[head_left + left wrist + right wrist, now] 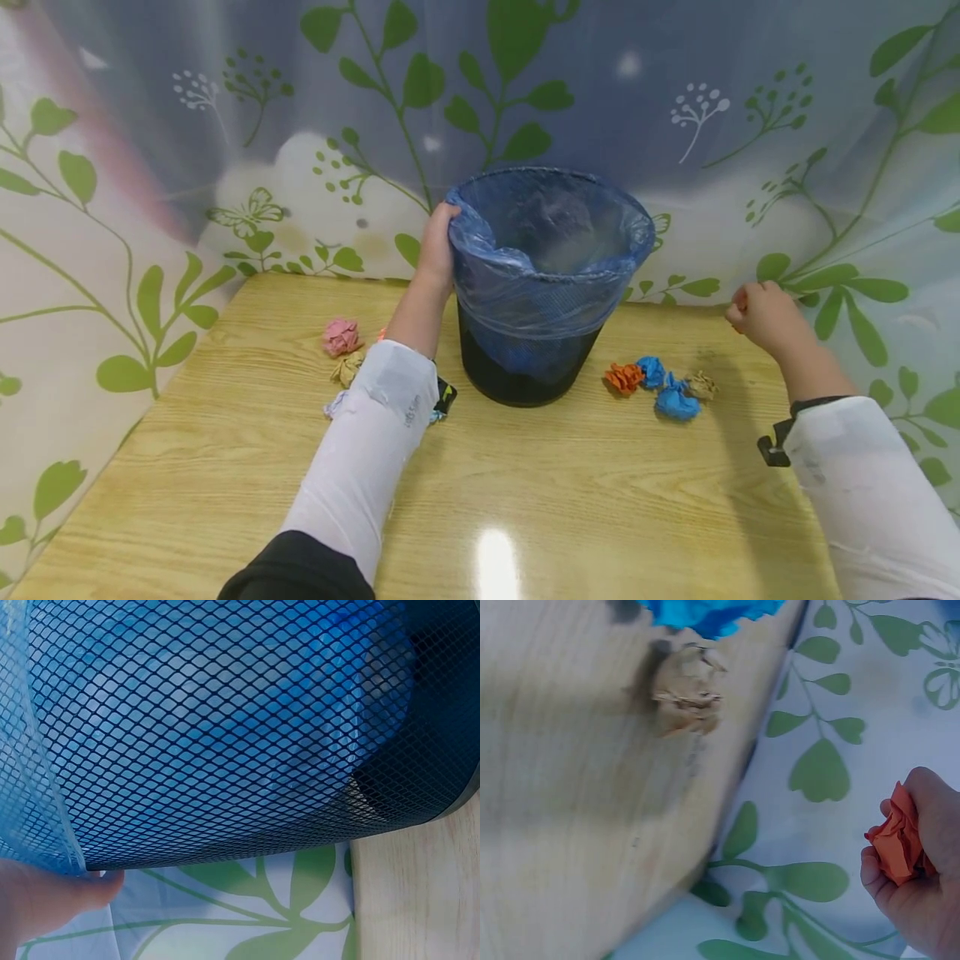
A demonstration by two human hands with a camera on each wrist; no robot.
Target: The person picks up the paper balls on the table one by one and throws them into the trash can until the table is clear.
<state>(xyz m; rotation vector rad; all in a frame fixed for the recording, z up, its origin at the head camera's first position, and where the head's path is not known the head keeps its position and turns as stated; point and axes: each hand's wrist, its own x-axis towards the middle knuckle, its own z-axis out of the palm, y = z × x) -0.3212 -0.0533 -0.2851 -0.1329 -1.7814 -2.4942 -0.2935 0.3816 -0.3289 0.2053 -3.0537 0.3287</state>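
A black mesh wastebasket, lined with a blue plastic bag, stands upright on the wooden table. My left hand grips its rim and the folded-over bag on the left side; in the left wrist view a finger shows at the bag's edge. Off to the right, my right hand is raised and holds a crumpled orange paper ball in curled fingers. Between basket and right hand lie another orange paper ball, two blue paper balls and a tan paper ball.
Left of the basket sit a pink paper ball, a yellowish one and a pale lilac one, partly behind the left sleeve. A leaf-patterned curtain hangs behind the wooden table and along its sides.
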